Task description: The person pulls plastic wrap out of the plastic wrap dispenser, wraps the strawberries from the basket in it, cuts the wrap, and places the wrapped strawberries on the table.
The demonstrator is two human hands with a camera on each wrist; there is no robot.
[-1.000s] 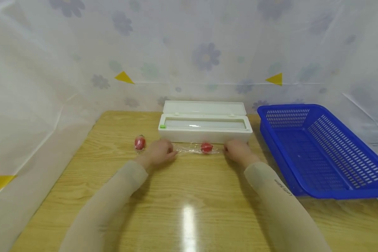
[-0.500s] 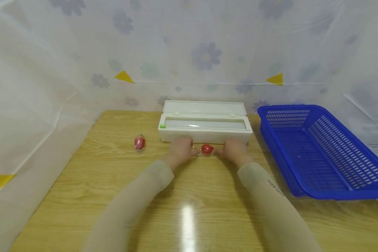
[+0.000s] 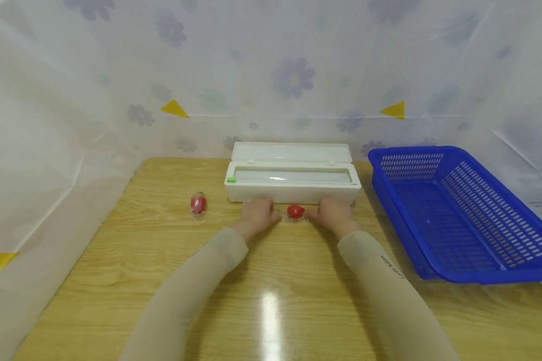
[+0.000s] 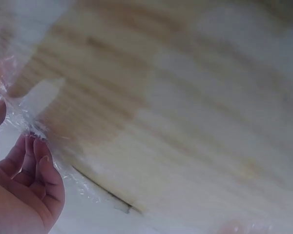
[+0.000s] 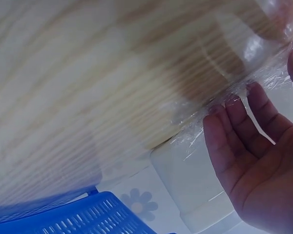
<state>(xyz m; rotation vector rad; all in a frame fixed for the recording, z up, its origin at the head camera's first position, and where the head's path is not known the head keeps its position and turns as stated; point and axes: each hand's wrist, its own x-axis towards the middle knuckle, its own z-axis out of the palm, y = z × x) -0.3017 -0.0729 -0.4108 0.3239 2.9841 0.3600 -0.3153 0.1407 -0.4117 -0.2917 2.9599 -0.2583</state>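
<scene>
A red strawberry [image 3: 295, 211] lies in clear plastic wrap [image 5: 195, 124] on the table, just in front of a white wrap dispenser [image 3: 293, 193]. On its left side, my left hand [image 3: 257, 214] grips the gathered film with curled fingers, the thumb pointing at the fruit. My right hand [image 3: 332, 213] holds the wrap on the other side, its fingertips at the bunched film in the right wrist view. Both hands are close to the dispenser's front. Further left lies another strawberry [image 3: 198, 203], wrapped in film, with a green top.
The dispenser's lid [image 3: 291, 152] is raised, and a green slider [image 3: 231, 179] sits at its left end. A large blue basket [image 3: 426, 250] stands on the right of the wooden table [image 3: 235, 311]. Behind hangs a flowered curtain [image 3: 293, 77].
My left hand has moved right, from near the wrapped strawberry to close beside the middle one. My right hand has shifted slightly left. The film showing between them has shortened.
</scene>
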